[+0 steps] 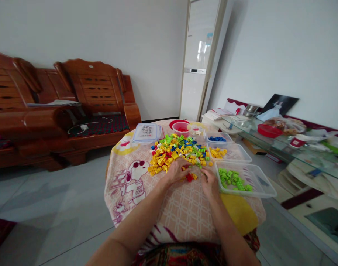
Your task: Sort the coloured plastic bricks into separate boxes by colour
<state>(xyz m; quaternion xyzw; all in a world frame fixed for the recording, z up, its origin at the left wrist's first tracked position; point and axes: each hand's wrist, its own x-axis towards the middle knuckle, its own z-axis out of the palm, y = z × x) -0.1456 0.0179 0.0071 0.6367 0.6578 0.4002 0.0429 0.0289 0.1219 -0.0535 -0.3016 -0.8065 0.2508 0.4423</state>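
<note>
A loose pile of small bricks (176,152), mostly yellow with green, blue and red mixed in, lies in the middle of the bench (185,210), which is covered by a pink cloth printed with cartoon dogs. At the pile's near edge a few red bricks (189,177) sit between the two hands. The left hand (176,170) rests on the pile's near side with its fingers curled over bricks; whether it grips any cannot be told. The right hand (209,181) lies just beside the red bricks, fingers bent down onto the cloth, and what it holds, if anything, is hidden. To the right stand three clear trays: the nearest tray (265,186) holds green bricks, the middle tray (237,153) yellow ones, the far tray (227,136) blue ones. At the far edge are a red bowl (181,127) and a stack of clear lids (147,133). Around the bench the floor is grey tile; a carved wooden sofa (61,107) stands against the white wall at left, a tall white air conditioner (198,59) in the corner, and a glass-topped cabinet (296,147) cluttered with items along the right wall.
</note>
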